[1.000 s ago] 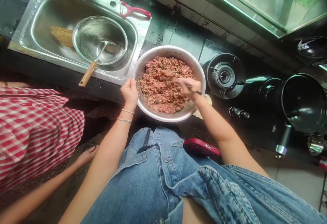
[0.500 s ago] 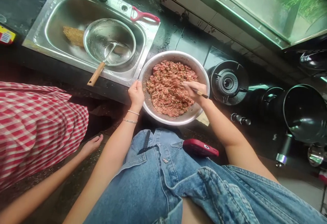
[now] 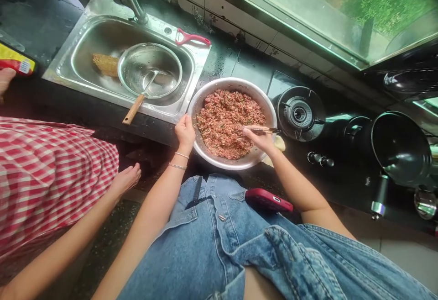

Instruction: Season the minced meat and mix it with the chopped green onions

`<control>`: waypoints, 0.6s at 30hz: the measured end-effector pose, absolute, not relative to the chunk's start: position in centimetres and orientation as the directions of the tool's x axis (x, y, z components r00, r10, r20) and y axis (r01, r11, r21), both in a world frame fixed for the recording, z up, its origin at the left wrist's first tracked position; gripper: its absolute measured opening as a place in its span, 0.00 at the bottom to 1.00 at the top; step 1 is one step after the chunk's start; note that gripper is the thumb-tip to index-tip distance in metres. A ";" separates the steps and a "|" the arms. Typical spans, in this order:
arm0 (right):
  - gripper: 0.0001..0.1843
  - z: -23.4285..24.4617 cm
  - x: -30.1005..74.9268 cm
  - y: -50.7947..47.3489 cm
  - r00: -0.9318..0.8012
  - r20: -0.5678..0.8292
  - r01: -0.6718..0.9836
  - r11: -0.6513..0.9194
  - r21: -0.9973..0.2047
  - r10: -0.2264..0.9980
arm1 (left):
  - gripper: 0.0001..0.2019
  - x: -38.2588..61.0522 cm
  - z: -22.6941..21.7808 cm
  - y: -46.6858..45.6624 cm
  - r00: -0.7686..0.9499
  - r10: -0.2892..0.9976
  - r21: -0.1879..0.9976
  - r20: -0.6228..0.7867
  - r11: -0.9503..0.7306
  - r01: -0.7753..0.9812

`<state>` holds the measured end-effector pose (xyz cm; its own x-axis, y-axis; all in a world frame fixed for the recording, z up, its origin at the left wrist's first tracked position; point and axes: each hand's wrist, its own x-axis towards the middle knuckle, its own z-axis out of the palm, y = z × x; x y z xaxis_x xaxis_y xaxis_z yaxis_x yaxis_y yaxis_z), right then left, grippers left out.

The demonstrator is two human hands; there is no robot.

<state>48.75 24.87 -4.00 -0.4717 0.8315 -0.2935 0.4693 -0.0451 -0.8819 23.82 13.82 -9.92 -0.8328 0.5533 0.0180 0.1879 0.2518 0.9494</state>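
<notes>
A steel bowl full of red minced meat flecked with green stands on the dark counter between sink and stove. My left hand is closed on the bowl's left rim. My right hand is closed on a pair of chopsticks, held over the bowl's right side with their tips at the mince. Two thin bracelets circle my left wrist.
The sink at left holds a steel pan with a wooden-handled ladle and a scrubber. A red peeler lies on its rim. A gas burner and black pot stand right. A person in red check stands left. A red phone lies on my lap.
My right hand has drawn back toward the bowl's right rim, and the chopsticks now lie level instead of dug into the mince. The view has tilted up. The other person's hand moved closer.
</notes>
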 end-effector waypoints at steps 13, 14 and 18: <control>0.48 1.7 48.3 21.1 -0.599 -0.275 -0.067 -0.389 -0.919 0.752 | 0.18 26.8 -2.3 12.1 -0.700 0.701 0.947 -0.139 0.300 0.112; 0.46 1.7 47.4 20.1 -0.634 -0.285 -0.086 -0.432 -0.898 0.719 | 0.18 27.7 -1.1 11.5 -0.550 0.770 0.936 -0.323 0.348 -0.064; 0.34 0.1 45.6 17.9 -0.699 -0.407 -0.063 -0.617 -0.784 0.588 | 0.22 29.8 1.8 8.8 0.112 0.676 0.546 -0.728 0.671 -0.501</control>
<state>45.56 17.92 0.10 -0.6995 0.5877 -0.4066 -0.0629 -0.6174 -0.7842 29.80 8.80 1.79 0.1121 0.6761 -0.7282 -0.5007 0.6714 0.5463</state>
